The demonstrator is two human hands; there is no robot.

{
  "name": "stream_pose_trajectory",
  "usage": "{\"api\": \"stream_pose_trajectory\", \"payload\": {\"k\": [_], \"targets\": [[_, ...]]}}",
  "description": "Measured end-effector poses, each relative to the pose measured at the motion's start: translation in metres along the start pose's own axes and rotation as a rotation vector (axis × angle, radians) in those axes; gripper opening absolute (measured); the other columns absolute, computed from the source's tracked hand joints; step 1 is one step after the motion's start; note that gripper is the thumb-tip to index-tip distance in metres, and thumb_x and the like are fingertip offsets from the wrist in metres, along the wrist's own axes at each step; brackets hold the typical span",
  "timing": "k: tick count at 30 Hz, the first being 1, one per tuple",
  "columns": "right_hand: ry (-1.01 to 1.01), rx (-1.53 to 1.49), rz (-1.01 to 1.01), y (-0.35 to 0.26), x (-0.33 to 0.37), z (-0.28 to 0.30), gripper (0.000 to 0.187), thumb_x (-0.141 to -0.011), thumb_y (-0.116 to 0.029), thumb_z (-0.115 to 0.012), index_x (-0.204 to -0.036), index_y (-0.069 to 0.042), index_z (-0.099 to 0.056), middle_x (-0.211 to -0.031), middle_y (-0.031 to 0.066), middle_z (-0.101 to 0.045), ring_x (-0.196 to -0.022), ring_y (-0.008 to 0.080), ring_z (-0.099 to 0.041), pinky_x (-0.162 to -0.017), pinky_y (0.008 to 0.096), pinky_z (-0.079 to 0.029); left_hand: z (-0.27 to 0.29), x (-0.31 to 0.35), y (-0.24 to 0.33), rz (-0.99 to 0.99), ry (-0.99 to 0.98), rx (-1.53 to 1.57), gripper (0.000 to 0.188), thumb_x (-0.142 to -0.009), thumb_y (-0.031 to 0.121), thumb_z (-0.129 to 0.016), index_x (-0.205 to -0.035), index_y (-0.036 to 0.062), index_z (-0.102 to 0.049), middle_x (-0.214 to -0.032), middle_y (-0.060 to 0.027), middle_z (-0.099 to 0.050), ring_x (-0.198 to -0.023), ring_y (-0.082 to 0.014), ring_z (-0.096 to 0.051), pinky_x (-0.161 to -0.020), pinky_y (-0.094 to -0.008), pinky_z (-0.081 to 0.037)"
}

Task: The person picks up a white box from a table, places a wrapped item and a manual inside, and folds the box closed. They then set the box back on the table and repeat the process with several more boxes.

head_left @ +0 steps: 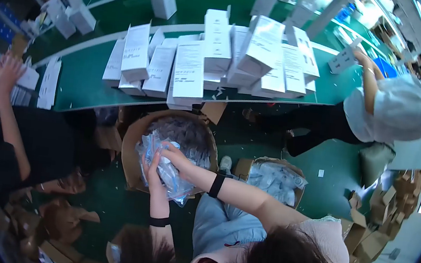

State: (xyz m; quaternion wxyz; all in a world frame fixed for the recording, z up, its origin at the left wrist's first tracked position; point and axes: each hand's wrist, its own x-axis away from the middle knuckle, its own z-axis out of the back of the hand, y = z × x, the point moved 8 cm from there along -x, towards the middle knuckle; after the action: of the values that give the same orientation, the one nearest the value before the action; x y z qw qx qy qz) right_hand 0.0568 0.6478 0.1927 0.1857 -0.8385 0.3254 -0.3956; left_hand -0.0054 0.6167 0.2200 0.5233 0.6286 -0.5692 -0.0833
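Note:
An open cardboard box (132, 148) on the floor holds several clear plastic packets. Over it, both my hands grip a bundle of clear packets with blue print (173, 179). My left hand (151, 169) clasps the bundle's left side, fingers curled over it. My right hand (176, 156) presses on the bundle's top from the right. Each wrist wears a black band.
A second cardboard box (297, 171) of packets stands to the right. Several white cartons (189, 71) are stacked on the green table (83, 79) beyond. One person in a light top (397, 110) reaches to the table at right; another in black (19, 145) handles papers at left. Cardboard scraps (377, 225) litter the floor.

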Motion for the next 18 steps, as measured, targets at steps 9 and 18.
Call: {"api": "stream_pose_trajectory", "payload": {"k": [9, 18], "targets": [[0.051, -0.039, 0.180, -0.111, 0.090, 0.016, 0.027, -0.078, -0.016, -0.049, -0.103, -0.007, -0.044, -0.092, 0.0073, -0.050, -0.088, 0.0157, -0.050, -0.075, 0.0279, -0.041, -0.115, 0.049, 0.006, 0.084, -0.261, -0.024, 0.045, -0.077, 0.020, -0.056, -0.116, 0.0077, -0.037, -0.109, -0.0106, -0.045, -0.100, -0.0204, -0.046, -0.085, -0.0327, -0.037], [0.230, -0.054, 0.515, -0.238, 0.235, 0.048, 0.028, -0.082, -0.018, -0.045, -0.107, -0.007, -0.041, -0.097, 0.0067, -0.050, -0.091, 0.0148, -0.050, -0.077, 0.0291, -0.043, -0.278, 0.131, 0.013, 0.011, -0.657, -0.098, 0.044, -0.075, 0.018, -0.058, -0.113, 0.0056, -0.040, -0.100, -0.0073, -0.050, -0.090, -0.0153, -0.050, -0.080, -0.0266, -0.039]]}}
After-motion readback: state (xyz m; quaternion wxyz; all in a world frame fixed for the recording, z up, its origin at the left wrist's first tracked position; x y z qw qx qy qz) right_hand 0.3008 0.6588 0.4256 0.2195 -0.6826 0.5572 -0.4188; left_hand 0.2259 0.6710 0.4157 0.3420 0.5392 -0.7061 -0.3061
